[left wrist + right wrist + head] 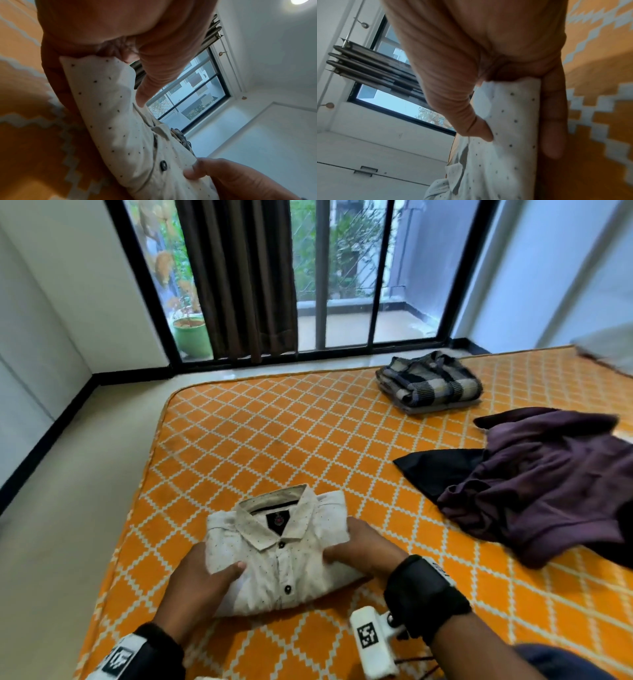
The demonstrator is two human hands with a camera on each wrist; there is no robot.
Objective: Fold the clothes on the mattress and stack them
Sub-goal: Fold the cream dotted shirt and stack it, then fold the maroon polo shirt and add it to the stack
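At the far left a pale floor (85,474) runs along the white wall, meeting the left edge of the orange lattice-patterned mattress (274,440), whose rounded far-left corner sits short of the black-framed window (342,285). Behind the glass on the left stands a green pot (191,335) holding a plant, beside a brown curtain (239,278).

Near the mattress's left edge, at the near end, lies the folded white dotted shirt (281,553), collar toward the window, buttons up. The left hand (198,580) grasps its left side: thumb on top of the cloth, fingers (56,81) tucked beneath between shirt and mattress. The right hand (363,546) grasps the right side the same way, thumb pressing the top and fingers (554,121) under the fold.

Beyond the shirt, the middle of the mattress is bare pattern up to the far edge.

Farther right, near the far edge, a stack of folded clothes (428,383) with a checked garment on top sits apart from everything else. To the near right of it lies a crumpled purple garment (548,481) partly over a black garment (435,470), both unfolded and reaching the picture's right edge.
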